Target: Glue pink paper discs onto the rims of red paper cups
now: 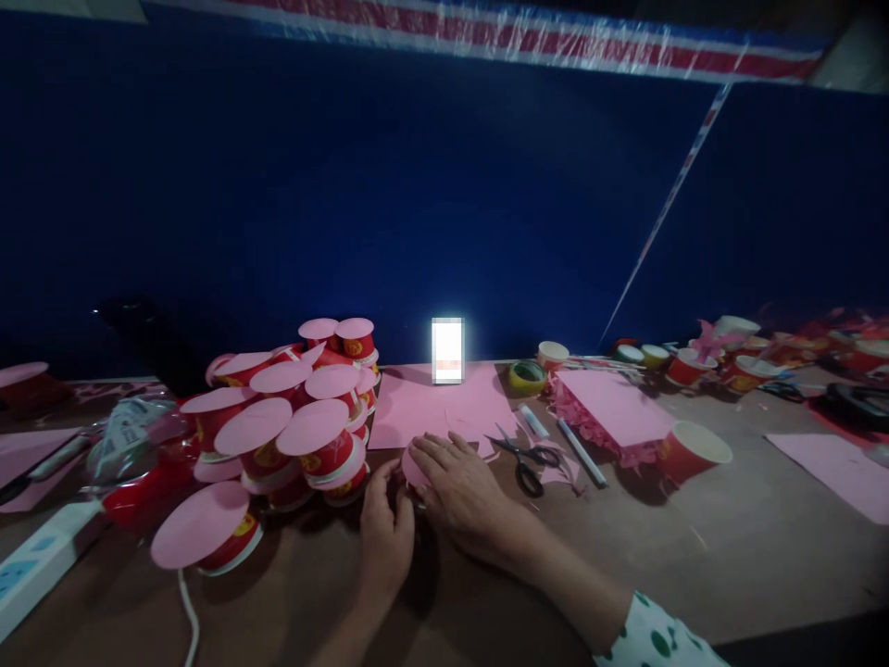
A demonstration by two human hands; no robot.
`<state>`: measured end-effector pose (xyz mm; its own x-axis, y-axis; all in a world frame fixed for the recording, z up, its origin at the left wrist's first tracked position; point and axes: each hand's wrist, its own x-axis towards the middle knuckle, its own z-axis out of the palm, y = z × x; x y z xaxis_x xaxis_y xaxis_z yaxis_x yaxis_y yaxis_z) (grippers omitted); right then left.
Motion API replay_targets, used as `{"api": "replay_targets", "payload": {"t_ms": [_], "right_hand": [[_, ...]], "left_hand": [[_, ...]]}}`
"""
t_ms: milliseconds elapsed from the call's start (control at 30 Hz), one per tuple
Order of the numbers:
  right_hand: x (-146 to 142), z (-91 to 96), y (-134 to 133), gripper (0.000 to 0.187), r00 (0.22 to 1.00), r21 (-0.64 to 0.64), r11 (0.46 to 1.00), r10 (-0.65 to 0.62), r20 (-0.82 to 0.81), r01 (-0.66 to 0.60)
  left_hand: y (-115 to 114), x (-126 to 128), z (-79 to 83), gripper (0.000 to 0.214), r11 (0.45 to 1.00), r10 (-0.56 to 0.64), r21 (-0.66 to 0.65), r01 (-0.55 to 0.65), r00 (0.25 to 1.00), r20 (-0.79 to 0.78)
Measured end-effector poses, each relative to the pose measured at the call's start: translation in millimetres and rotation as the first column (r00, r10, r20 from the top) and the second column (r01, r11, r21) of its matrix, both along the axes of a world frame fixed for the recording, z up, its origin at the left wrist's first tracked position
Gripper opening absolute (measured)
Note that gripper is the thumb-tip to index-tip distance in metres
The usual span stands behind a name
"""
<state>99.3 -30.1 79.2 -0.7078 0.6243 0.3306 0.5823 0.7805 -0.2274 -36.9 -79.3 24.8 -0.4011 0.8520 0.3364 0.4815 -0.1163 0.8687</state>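
Just below the middle of the view is a round pink paper disc (415, 470), seemingly on top of a paper cup mostly hidden by my hands. My left hand (387, 523) curls round its left side, fingers and thumb against it. Flat across the top lies my right hand (462, 486), fingers stretched forward over the pink paper. To the left, several red cups with pink discs (254, 426) are stacked, and one more pink-topped cup (229, 537) stands nearer me. Black-handled scissors (532, 461) lie to the right of my right hand.
Behind my hands lies a pink sheet (444, 408), near a bright upright phone-shaped screen (448, 350). Rightward are a tape roll (528, 378), a white stick (583, 454), a fringed pink stack (611, 408) and a red cup (694, 452). A power strip (45, 560) lies left.
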Motion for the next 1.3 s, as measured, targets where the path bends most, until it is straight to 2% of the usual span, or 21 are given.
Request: {"api": "replay_targets", "payload": {"t_ms": [367,467,567,633,767,867,1033,1300], "right_hand": [[-2.0,1.7,-2.3,0.047,1.000,-0.047,0.998,-0.030,0.004,0.030],[4.2,6.7,-1.6,0.054,0.998,-0.068,0.998,-0.020,-0.055,0.016],[15.4,11.1,-2.6,0.055,0.989,-0.062,0.997,-0.048,-0.143,0.040],[23.3,11.2,-5.8,0.049,0.980,-0.045,0.995,-0.092,-0.177,0.086],[33.1,4.6,-16.7,0.041,0.968,0.013,0.990,-0.133,-0.214,0.139],[33.1,-0.7,-22.6,0.039,0.971,0.040,0.992,-0.112,-0.210,0.123],[28.2,-3.9,-22.5,0.037,0.976,0.086,0.990,-0.090,-0.198,0.109],[31.5,-5.7,-18.6,0.038,0.968,0.163,0.982,-0.058,-0.245,0.100]], "left_hand": [[-3.7,-2.4,2.2,0.033,0.999,0.032,0.025,-0.032,0.999,0.000],[-6.9,-3.5,9.0,0.034,0.998,0.052,0.032,-0.051,0.997,-0.057],[-9.9,-6.8,21.6,0.032,0.999,0.009,0.032,-0.005,0.989,-0.150],[-10.2,-10.3,30.1,0.033,0.998,-0.040,0.039,0.053,0.957,-0.286],[-5.5,-16.3,38.3,0.037,0.990,-0.046,0.075,0.119,0.780,-0.624],[-1.1,-17.4,37.6,0.036,0.988,-0.040,0.075,0.132,0.703,-0.710],[1.0,-15.6,35.6,0.033,0.986,-0.024,0.092,0.139,0.667,-0.745],[-8.7,-15.1,35.8,0.031,0.975,0.008,0.160,0.153,0.696,-0.718]]}}
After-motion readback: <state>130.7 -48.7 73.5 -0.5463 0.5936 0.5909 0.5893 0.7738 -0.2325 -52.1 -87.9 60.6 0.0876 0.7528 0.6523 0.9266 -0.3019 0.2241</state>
